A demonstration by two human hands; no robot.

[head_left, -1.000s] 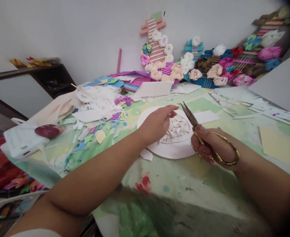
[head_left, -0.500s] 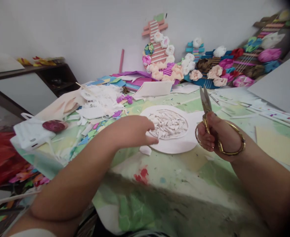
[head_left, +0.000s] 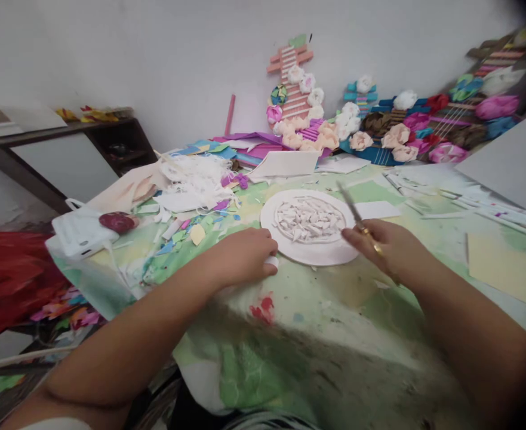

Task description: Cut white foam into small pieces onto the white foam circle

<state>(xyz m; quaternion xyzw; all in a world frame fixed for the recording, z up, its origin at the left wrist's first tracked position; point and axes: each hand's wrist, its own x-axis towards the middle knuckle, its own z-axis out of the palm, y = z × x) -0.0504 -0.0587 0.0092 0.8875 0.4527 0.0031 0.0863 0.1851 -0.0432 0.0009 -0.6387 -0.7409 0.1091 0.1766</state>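
In my right hand is a pair of scissors with gold handles. Their blades point up and away and are blurred by motion. My left hand is low over the table, its fingers closed on a small white piece of paper. Between my hands lies a white paper disc. An oval outline on it, made of white strips, encloses many small torn or cut white paper bits. My right fingertips are close to the disc's right edge; whether they touch it I cannot tell.
Shredded white strips and coloured scraps cover the left side, beside a white device with a dark red object. Paper-flower guitar shapes lean on the wall. Rolled white sticks and a yellow sheet lie right.
My left hand has come down from the disc's edge and closed on the loose white piece. The right hand with the scissors has lowered and turned palm down, beside the disc.
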